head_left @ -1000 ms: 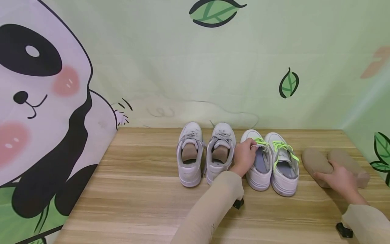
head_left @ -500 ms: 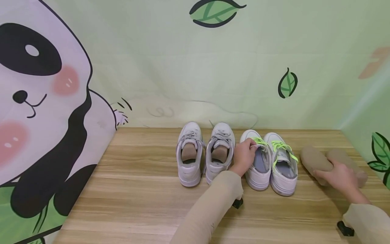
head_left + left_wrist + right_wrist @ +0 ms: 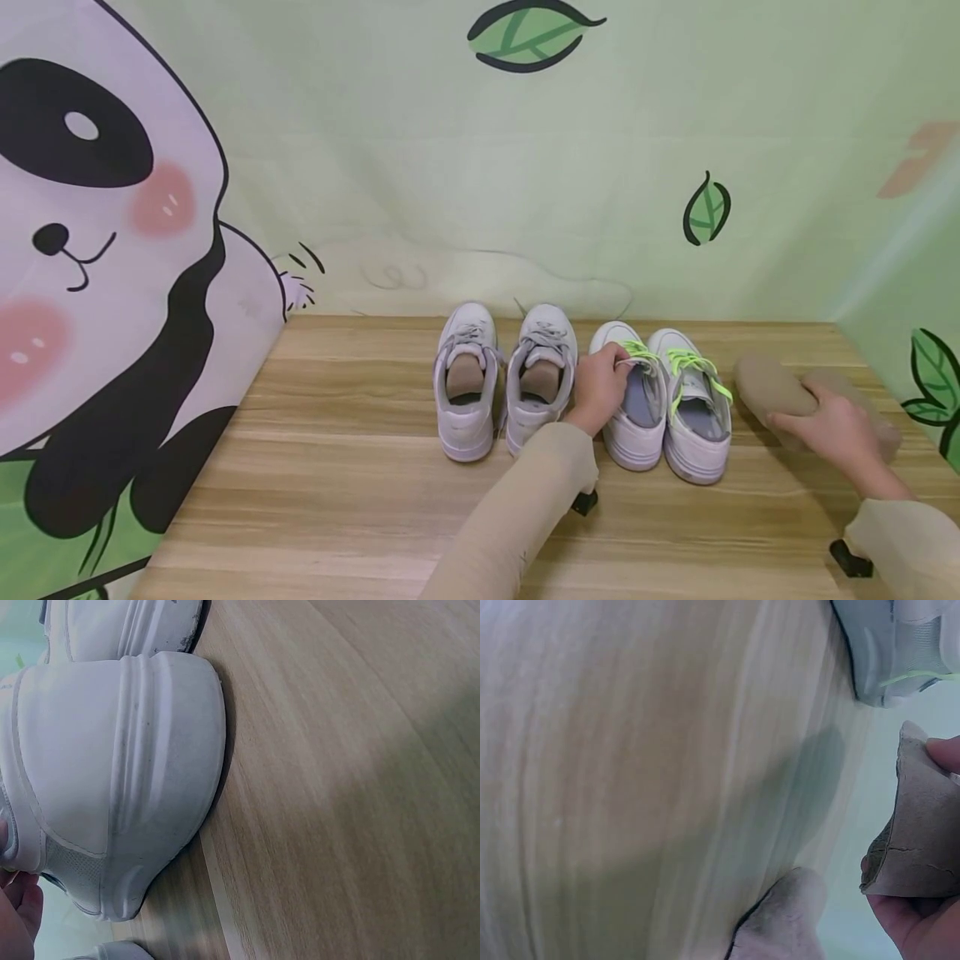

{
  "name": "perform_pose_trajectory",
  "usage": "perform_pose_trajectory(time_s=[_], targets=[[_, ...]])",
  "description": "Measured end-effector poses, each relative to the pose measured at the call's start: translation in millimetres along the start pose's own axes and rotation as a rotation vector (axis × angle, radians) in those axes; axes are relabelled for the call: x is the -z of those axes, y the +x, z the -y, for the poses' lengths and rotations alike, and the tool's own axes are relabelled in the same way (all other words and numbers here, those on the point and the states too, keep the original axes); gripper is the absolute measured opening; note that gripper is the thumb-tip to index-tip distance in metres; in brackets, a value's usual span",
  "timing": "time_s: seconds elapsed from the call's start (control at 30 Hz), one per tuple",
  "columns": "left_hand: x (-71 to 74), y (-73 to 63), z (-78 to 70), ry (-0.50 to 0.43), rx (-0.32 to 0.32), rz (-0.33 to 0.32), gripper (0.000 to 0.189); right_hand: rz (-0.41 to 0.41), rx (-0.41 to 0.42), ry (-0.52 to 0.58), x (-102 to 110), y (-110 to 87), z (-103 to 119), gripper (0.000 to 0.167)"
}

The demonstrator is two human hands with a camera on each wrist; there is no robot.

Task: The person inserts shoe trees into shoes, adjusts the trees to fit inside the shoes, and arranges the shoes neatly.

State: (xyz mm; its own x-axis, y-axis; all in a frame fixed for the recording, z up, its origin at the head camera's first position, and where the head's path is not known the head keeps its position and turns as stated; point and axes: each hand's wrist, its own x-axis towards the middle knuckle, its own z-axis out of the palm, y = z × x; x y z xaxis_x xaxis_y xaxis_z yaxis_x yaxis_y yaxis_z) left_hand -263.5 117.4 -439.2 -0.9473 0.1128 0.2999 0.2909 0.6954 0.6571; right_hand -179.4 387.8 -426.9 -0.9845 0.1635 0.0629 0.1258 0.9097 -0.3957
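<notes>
Two white sneakers with neon green laces stand side by side: a left sneaker (image 3: 633, 442) and a right sneaker (image 3: 697, 454). My left hand (image 3: 600, 385) pinches the upper edge of the left sneaker's opening; in the left wrist view its fingertips (image 3: 28, 904) show beside the heel. My right hand (image 3: 836, 429) grips a brown moulded-pulp shoe insert (image 3: 772, 392), thumb on one side and fingers on the other. That insert hangs above the wood, its shadow below it, in the right wrist view. A second insert (image 3: 784, 919) lies on the table close by, partly behind my hand.
To the left stands another pair of white sneakers, one (image 3: 465, 421) and its mate (image 3: 536, 400), with grey laces and brown inserts inside. The wooden table (image 3: 337, 467) meets a pale green cloth backdrop (image 3: 375, 167) printed with a panda and leaves.
My right hand has raised the insert slightly off the table and shifted it a little to the left. The left hand stays at the sneaker's opening.
</notes>
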Motion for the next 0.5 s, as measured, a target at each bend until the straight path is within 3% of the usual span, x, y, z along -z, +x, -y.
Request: perform_pose_trajectory(time_s=[0.2,0.5], targets=[[-0.2,0.1,0.1,-0.014,0.007,0.001,0.006,-0.025,0.027,-0.001,3,-0.4,6,0.077],[1.4,-0.6,-1.2,-0.023,0.021,0.008,0.006,-0.014,0.028,-0.033,12,-0.5,17,0.084]])
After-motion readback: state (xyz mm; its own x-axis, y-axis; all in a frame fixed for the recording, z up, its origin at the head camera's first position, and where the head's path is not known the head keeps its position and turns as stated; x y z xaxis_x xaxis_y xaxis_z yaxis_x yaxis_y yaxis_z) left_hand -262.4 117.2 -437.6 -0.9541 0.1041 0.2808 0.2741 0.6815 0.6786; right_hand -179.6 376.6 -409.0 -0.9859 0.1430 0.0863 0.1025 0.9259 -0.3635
